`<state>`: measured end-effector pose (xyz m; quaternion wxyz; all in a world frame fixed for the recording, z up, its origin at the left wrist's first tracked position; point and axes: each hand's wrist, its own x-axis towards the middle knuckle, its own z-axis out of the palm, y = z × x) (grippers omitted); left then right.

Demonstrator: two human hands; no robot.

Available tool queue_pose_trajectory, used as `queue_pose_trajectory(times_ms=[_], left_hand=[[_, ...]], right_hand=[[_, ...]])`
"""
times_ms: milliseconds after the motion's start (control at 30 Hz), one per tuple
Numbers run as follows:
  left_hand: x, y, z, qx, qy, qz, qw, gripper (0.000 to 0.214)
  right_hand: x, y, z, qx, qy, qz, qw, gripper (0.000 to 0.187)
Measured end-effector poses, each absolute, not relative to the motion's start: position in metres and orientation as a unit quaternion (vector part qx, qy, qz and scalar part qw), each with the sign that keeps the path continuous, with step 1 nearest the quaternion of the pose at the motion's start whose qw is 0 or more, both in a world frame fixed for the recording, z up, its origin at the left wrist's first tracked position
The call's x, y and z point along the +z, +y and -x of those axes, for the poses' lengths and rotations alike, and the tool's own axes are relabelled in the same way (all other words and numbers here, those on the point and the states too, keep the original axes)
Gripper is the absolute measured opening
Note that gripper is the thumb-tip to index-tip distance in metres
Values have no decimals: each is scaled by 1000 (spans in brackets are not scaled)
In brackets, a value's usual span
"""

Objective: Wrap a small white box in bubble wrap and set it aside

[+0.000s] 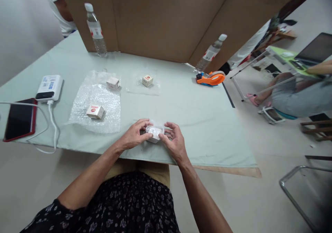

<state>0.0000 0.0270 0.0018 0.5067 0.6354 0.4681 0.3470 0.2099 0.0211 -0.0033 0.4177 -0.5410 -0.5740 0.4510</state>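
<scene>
Near the front edge of the table, a small box wrapped in bubble wrap (155,133) sits between my two hands. My left hand (136,134) grips its left side, thumb on the near face and fingers behind. On the right side my right hand (174,139) presses with the thumb, its other fingers curled around the far corner. A small white box with a red print (95,111) lies on a large sheet of bubble wrap (80,98) to the left. Another small box (113,83) rests at that sheet's far right corner. Further back, a cream box (147,80) lies on a smaller bubble wrap sheet (131,84).
An orange tape dispenser (214,78) stands at the back right beside a water bottle (210,54). Another bottle (96,32) stands before the cardboard panel (160,21). At left lie a phone (20,119) and a power bank (49,87) with a cable. People are nearby.
</scene>
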Motion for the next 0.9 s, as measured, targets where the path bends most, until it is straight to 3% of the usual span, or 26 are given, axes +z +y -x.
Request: queue_pose_trajectory(times_ms=[133, 267, 433, 600, 767, 900], left_hand=[[6, 30, 4, 318, 462, -629, 538, 42], [10, 36, 8, 281, 440, -671, 527, 39], [14, 38, 13, 230, 424, -711, 512, 57], [15, 36, 11, 208, 435, -720, 499, 48], [13, 37, 9, 222, 437, -729, 477, 44], [12, 39, 8, 228, 429, -731, 480, 39]], right_hand=[[-6, 10, -207, 388, -645, 527, 394, 34], [-5, 13, -204, 381, -665, 529, 364, 37], [-7, 18, -206, 392, -681, 517, 340, 41], [-5, 18, -208, 403, -675, 514, 343, 38], [-2, 37, -214, 428, -594, 539, 416, 45], [-1, 62, -212, 478, -586, 545, 362, 45]])
